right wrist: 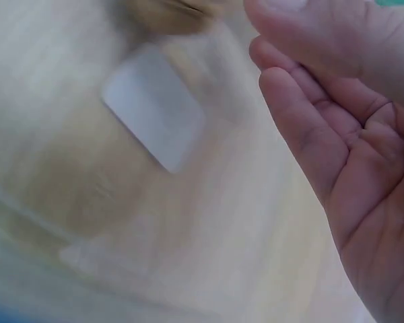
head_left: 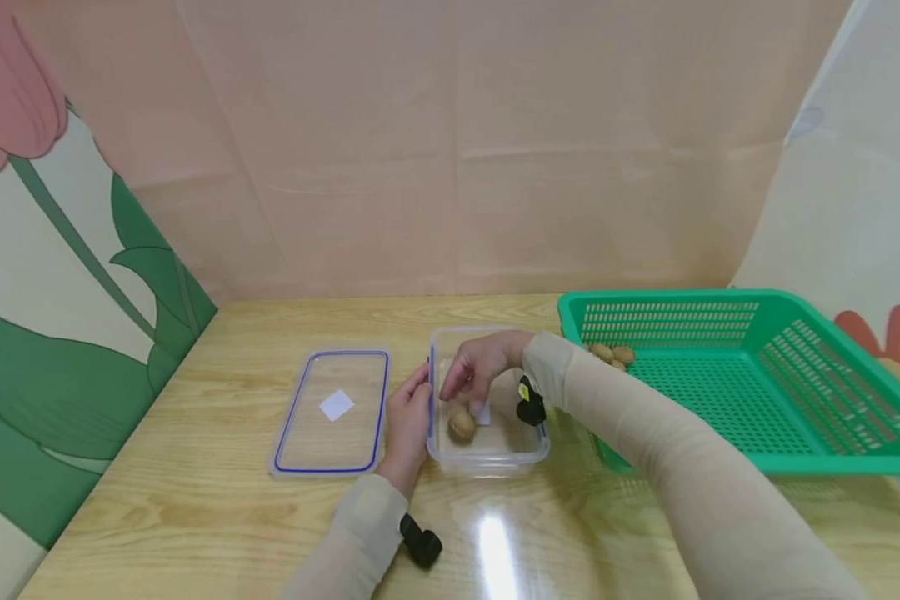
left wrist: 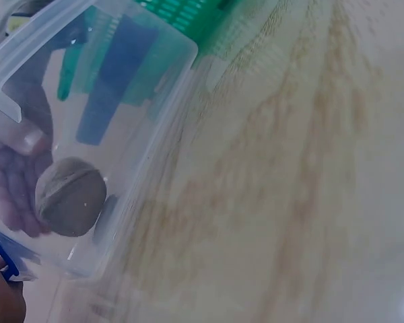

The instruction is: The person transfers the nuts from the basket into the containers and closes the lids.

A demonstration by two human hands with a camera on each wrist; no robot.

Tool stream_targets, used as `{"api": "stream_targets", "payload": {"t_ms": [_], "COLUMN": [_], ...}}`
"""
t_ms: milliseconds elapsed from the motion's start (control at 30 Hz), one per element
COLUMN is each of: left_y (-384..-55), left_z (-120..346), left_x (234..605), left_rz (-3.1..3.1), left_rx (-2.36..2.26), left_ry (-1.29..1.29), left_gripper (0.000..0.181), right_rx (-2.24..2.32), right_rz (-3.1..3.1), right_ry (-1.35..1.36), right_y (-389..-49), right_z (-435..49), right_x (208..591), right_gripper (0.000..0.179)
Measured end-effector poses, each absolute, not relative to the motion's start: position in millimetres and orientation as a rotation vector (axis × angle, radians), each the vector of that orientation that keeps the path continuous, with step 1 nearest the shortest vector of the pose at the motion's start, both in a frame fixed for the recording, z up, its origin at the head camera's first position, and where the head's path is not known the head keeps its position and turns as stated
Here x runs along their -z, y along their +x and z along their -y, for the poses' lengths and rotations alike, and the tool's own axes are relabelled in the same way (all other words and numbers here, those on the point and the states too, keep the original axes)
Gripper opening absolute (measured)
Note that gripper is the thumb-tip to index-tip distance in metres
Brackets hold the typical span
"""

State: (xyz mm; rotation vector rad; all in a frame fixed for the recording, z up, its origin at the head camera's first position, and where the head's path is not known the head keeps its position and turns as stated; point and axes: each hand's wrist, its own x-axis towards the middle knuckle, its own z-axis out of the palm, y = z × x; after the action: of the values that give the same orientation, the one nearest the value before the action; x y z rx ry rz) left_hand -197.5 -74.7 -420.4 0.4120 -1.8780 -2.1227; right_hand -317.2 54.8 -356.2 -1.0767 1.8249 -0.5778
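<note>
A clear plastic food container (head_left: 487, 458) stands on the table. One walnut (head_left: 462, 425) lies on its floor, and it also shows through the container's wall as a walnut (left wrist: 71, 197) in the left wrist view. My right hand (head_left: 487, 362) is inside the container, fingers loosely bent with nothing between them. In the right wrist view the walnut (right wrist: 172, 15) lies a little apart from the right hand (right wrist: 363, 148). My left hand (head_left: 408, 417) grips the container's left side, only partly visible in its wrist view.
A clear lid (head_left: 300, 417) with a blue seal and white label (head_left: 337, 405) lies left of the container. At the right stands a green plastic basket (head_left: 795, 465), with several walnuts (head_left: 602, 352) in its left corner, partly behind the right sleeve. A white label (right wrist: 155, 111) is under the container's floor.
</note>
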Motion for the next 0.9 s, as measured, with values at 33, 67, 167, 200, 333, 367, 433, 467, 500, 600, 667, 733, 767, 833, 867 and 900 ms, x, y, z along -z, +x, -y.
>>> {"api": "stream_targets", "payload": {"t_ms": [33, 67, 167, 200, 333, 367, 433, 467, 500, 600, 667, 733, 767, 833, 867, 900], "left_y": [-197.7, -197.9, -198.1, -198.4, -197.9, -197.7, -197.4, -197.3, -197.4, -198.1, -198.8, -198.8, -198.7, -198.1, -197.6, -197.1], "left_z": [74.7, 74.8, 75.4, 75.6, 76.8, 77.0, 77.0, 77.3, 77.7, 78.8, 79.5, 79.7, 79.7, 79.6, 79.5, 79.3], "left_x": [420.5, 420.6, 420.3, 420.2, 419.8, 419.6, 419.4, 419.3, 419.1, 419.2, 419.8, 420.6, 420.9, 421.3, 421.5, 421.7], "left_rz": [1.875, 1.873, 1.883, 1.883, 1.888, 1.879, 1.866, 1.858, 1.853, 1.851, 1.846, 1.845, 1.841, 1.83, 1.826, 1.82], "left_rx": [2.129, 2.136, 2.143, 2.148, 2.163, 2.17, 2.179, 2.179, 2.175, 2.164, 2.166, 2.172, 2.179, 2.197, 2.202, 2.204], "left_ry": [0.41, 0.409, 0.406, 0.407, 0.41, 0.409, 0.412, 0.414, 0.418, 0.437, 0.44, 0.436, 0.432, 0.431, 0.43, 0.426], "left_gripper": [0.034, 0.034, 0.034, 0.034, 0.034, 0.034, 0.034, 0.034, 0.035, 0.034, 0.034, 0.034, 0.034, 0.034, 0.034, 0.034], "right_rx": [0.587, 0.596, 0.636, 0.645, 0.697, 0.71, 0.744, 0.755, 0.763, 0.815, 0.856, 0.913, 0.938, 0.99, 1.008, 1.024], "right_rz": [-1.84, -1.854, -1.881, -1.894, -1.945, -1.951, -1.967, -1.976, -1.988, -2.016, -2.037, -2.05, -2.061, -2.077, -2.091, -2.106], "right_ry": [-1.071, -1.066, -1.059, -1.056, -1.045, -1.04, -1.026, -1.016, -1.008, -0.997, -0.986, -0.988, -0.986, -0.963, -0.954, -0.934], "right_y": [-318.6, -320.1, -324.7, -325.6, -329.2, -329.5, -330.3, -330.5, -331.0, -332.5, -333.1, -333.7, -333.6, -332.9, -332.5, -331.8], "right_z": [-57.2, -59.7, -69.7, -73.5, -90.2, -94.7, -104.0, -108.3, -112.7, -125.8, -135.4, -146.0, -151.8, -163.8, -170.0, -176.0], "right_x": [351.8, 347.1, 331.7, 326.3, 307.2, 302.9, 295.4, 291.6, 288.2, 279.9, 275.7, 273.4, 272.2, 270.7, 270.1, 269.3], "right_gripper": [0.05, 0.049, 0.05, 0.05, 0.051, 0.052, 0.051, 0.051, 0.051, 0.049, 0.05, 0.051, 0.052, 0.053, 0.053, 0.054]}}
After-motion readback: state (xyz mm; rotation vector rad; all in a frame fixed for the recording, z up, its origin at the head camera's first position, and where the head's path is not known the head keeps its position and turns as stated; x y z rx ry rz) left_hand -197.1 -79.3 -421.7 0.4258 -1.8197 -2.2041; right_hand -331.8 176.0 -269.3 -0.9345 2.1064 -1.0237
